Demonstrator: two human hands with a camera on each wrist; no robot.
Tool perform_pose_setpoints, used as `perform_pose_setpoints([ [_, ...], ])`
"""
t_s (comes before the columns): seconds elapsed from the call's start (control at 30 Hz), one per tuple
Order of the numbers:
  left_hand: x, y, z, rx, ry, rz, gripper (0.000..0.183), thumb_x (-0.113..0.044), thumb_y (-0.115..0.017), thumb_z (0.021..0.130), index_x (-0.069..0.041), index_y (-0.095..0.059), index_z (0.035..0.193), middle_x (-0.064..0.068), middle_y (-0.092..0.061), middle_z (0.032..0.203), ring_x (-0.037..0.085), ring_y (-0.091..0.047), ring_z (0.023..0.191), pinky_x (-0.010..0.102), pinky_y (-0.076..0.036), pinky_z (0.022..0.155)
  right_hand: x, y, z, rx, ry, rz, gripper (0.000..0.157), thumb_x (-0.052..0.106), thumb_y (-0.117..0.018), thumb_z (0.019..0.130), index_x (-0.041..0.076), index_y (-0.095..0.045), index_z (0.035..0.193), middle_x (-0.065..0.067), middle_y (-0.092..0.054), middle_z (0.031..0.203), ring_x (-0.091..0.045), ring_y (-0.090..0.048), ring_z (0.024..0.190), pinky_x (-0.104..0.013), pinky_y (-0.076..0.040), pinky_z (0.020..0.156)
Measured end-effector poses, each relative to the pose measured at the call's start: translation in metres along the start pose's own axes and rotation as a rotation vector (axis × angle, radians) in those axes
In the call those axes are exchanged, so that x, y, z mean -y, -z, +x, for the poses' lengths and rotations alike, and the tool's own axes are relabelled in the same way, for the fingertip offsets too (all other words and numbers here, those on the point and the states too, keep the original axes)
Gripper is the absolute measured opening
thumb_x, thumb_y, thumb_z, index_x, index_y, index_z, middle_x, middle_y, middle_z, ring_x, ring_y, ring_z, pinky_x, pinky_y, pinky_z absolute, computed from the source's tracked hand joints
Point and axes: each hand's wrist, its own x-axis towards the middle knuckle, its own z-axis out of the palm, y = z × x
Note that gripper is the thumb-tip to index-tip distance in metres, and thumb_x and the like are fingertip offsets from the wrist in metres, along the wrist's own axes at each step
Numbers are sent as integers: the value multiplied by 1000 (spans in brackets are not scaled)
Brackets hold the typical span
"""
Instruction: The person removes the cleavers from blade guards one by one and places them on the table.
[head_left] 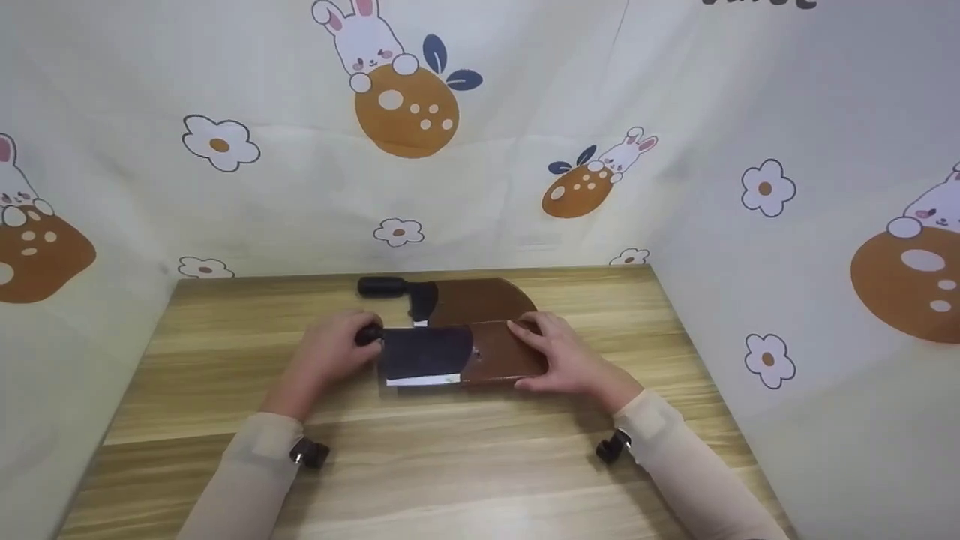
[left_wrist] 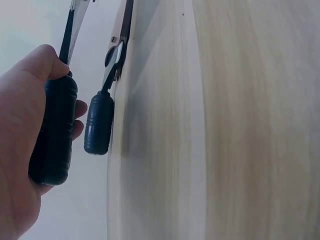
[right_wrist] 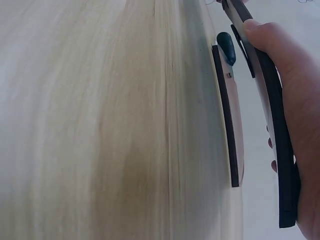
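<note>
Head view: the left hand (head_left: 330,352) is gripping the handle (head_left: 367,335), the right hand (head_left: 568,361) is clasping the sheath (head_left: 491,352), the near cleaver (head_left: 424,351) stretching crosswise between them.

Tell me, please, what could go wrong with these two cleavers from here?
The held cleaver is partly covered by the brown sheath; if the sheath slips off, the bare edge might nick the right hand. If the left hand loosens on the handle, the cleaver could drop onto the table. It could also knock the second cleaver, lying close behind.
</note>
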Motion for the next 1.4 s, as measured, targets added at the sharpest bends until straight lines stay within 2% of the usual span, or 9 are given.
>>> perform_pose_setpoints([
  [0.33,3,0,-3,12,-5,5,35,-30,-83,95,-15,-75,126,12,-74,122,38,-70,114,64,-55,99,-1,0,-4,15,-18,-13,110,74,-82,84,20,-42,171,-17,-43,165,-37,-42,150,-57,-34,126],
  [0.63,7,4,-4,-10,11,26,35,-31,-83,94,-16,-76,125,11,-75,121,38,-70,112,64,-55,98,-4,3,-7,-10,-32,3,108,64,-88,82,17,-46,169,-17,-45,164,-38,-41,151,-59,-34,126],
  [0.87,11,4,-7,-21,1,-11,34,-28,-82,92,-15,-77,123,8,-77,115,34,-71,104,60,-57,93,-4,4,-7,-24,-4,10,103,63,-87,84,16,-49,167,-16,-47,161,-37,-42,149,-59,-34,125],
  [1.1,15,6,-9,-25,2,-10,34,-29,-82,93,-15,-77,123,9,-76,118,37,-72,108,63,-56,97,-7,5,-9,-45,4,6,102,57,-92,82,13,-53,165,-16,-49,160,-36,-44,147,-59,-37,122],
  [1.4,17,9,-11,-21,1,-28,35,-27,-83,93,-14,-77,124,12,-76,119,39,-71,111,64,-55,99,-9,7,-12,-53,14,12,102,60,-90,82,14,-53,165,-17,-49,159,-37,-44,146,-60,-38,121],
])
